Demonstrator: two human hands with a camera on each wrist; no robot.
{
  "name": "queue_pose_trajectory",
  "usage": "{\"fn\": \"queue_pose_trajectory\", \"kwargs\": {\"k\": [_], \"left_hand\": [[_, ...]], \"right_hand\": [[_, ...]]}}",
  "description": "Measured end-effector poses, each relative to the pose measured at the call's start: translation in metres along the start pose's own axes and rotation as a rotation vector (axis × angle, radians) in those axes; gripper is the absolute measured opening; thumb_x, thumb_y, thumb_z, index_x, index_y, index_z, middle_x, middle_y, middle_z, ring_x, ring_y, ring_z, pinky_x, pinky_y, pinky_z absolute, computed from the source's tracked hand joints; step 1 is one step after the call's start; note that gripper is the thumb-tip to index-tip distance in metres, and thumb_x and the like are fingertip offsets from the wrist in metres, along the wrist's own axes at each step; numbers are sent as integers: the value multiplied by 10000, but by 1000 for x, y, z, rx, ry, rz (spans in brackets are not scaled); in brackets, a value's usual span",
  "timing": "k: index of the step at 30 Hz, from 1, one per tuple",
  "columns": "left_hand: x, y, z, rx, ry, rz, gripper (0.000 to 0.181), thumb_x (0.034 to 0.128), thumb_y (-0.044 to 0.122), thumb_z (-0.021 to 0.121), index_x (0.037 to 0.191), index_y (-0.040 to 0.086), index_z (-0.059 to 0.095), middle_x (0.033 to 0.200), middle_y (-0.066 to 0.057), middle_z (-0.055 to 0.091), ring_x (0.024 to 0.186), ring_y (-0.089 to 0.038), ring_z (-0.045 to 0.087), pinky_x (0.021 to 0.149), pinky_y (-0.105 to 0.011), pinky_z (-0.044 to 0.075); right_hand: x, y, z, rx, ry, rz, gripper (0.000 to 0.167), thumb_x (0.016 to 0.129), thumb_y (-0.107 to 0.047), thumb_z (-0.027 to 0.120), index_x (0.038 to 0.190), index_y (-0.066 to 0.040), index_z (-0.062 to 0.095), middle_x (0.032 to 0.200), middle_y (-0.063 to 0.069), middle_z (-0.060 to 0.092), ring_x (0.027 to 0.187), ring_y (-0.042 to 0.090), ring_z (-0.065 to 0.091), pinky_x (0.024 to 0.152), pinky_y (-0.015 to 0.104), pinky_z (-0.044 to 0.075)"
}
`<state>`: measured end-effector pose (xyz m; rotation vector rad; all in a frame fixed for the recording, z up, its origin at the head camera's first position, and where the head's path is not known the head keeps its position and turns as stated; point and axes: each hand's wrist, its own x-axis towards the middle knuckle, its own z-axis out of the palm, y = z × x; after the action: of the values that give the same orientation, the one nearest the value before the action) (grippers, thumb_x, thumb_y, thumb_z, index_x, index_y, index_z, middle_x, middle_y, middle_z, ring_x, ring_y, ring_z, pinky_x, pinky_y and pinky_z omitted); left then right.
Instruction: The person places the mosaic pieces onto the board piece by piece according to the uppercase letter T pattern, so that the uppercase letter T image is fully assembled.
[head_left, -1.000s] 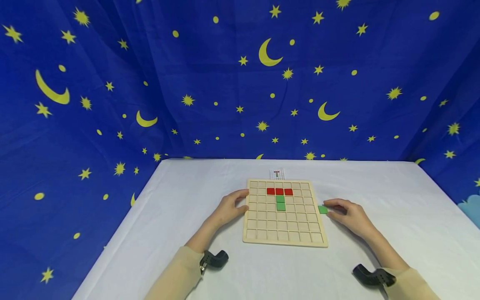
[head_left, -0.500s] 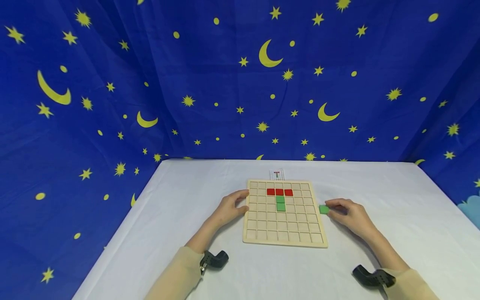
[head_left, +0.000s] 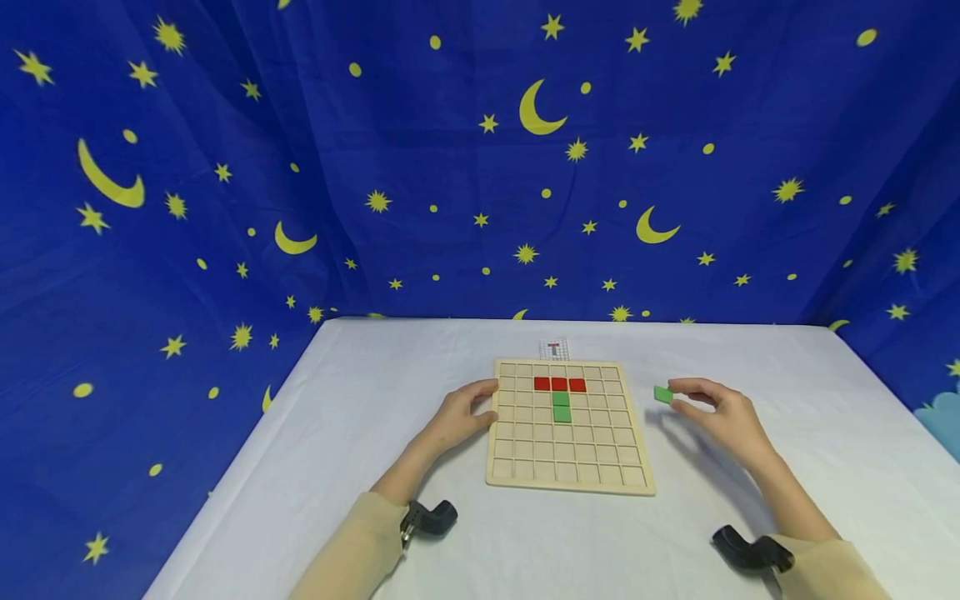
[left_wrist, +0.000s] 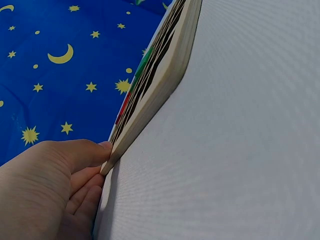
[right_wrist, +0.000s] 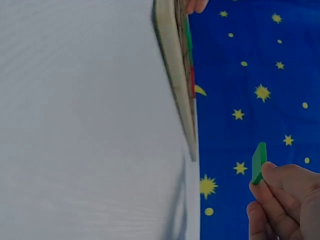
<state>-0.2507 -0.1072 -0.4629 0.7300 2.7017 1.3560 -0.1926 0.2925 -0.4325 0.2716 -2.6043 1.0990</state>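
A square wooden grid board (head_left: 570, 487) lies on the table, with three red tiles (head_left: 558, 384) in a row and two green tiles (head_left: 561, 406) below the middle one. At its left edge, my left hand (head_left: 453, 419) holds the board with thumb and fingers; the left wrist view shows the thumb (left_wrist: 87, 152) against the rim. Right of the board, my right hand (head_left: 723, 417) pinches a loose green tile (head_left: 663, 394) between thumb and fingertips. This tile is raised off the table and casts a shadow; in the right wrist view the tile (right_wrist: 259, 163) stands tilted.
A small printed card (head_left: 554, 349) with a red and green T pattern lies just behind the board. White cloth covers the table (head_left: 420, 358). A blue curtain (head_left: 450, 167) with stars and moons hangs at the back and sides. Each wrist wears a black camera mount (head_left: 750, 550).
My right hand has lifted the green tile off the table beside the board and moved it a little right and away. The left hand and the board have stayed put.
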Motion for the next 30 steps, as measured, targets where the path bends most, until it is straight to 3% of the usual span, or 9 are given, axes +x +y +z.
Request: {"fn": "queue_pose_trajectory", "kwargs": {"k": [4,6,8,11,16,23,26,30], "left_hand": [[0,-1,0,4,1,5,542,850,72,681,1348,2,480,1296,-139,551,1205,-256,510,1038,-343,396],[0,-2,0,6,3,9,541,849,73,682,1347,3,483,1295,-139,551,1203,-258,513,1037,-341,397],[0,-2,0,6,4,14,542,847,73,684,1345,2,483,1293,-139,553,1202,-256,514,1036,-337,398],[0,-3,0,7,8,20,542,847,75,684,1346,4,484,1288,-138,557,1201,-251,515,1035,-334,399],[0,-3,0,14,9,26,541,850,83,682,1347,7,484,1285,-137,560,1193,-254,522,1029,-341,407],[0,0,-1,9,10,21,540,850,76,681,1346,-1,483,1285,-146,558,1188,-269,524,1028,-355,408],[0,0,-1,3,5,19,540,853,74,678,1348,-8,477,1289,-147,554,1192,-267,520,1030,-356,406],[0,-1,-1,0,2,31,541,853,70,678,1346,-18,475,1292,-155,550,1192,-275,518,1029,-362,407]], "right_hand": [[5,8,-1,-23,34,-21,354,880,-380,662,1145,-145,667,1109,8,664,1018,132,592,813,300,529],[7,5,-2,-14,35,-28,355,878,-382,664,1147,-151,668,1106,-5,665,1015,114,587,814,286,528],[9,-1,-1,19,36,-24,343,871,-351,682,1145,-144,671,1105,9,665,1016,124,584,820,261,521],[10,-19,0,68,15,-11,332,873,-289,692,1150,-108,665,1125,69,657,1026,167,579,852,328,514],[12,-37,8,71,-14,-33,324,883,-267,682,1150,-84,659,1130,80,656,1024,120,573,847,214,501],[16,-54,25,127,-56,-47,319,876,-257,691,1142,-84,661,1113,53,665,1048,218,582,843,114,452],[18,-62,31,144,-73,-49,318,873,-259,694,1138,-87,661,1114,45,664,1047,216,583,877,179,474],[20,-69,38,173,-97,-47,324,865,-236,704,1135,-62,658,1115,56,662,1058,237,586,921,417,489]]}}
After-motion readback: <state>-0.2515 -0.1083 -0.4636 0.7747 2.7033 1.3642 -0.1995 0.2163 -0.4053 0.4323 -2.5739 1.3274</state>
